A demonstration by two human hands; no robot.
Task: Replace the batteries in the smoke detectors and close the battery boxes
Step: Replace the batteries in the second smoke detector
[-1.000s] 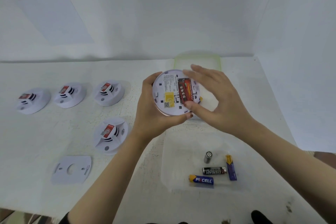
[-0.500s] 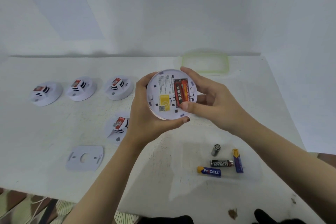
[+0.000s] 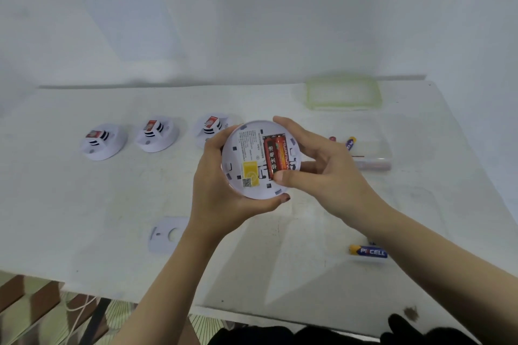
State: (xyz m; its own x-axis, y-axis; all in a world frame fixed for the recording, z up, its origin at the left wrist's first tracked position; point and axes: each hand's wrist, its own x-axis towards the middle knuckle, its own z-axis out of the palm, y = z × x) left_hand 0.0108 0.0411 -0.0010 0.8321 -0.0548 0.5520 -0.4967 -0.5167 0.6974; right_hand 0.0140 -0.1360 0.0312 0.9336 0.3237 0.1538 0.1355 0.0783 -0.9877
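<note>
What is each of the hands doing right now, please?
Left hand: grips the smoke detector by its rim.
Right hand: also holds it, thumb on the red batteries.

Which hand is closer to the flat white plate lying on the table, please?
Left. The left hand, holding the smoke detector, is just beyond the plate and to its right; the right hand is farther right, on the detector's other side.
</note>
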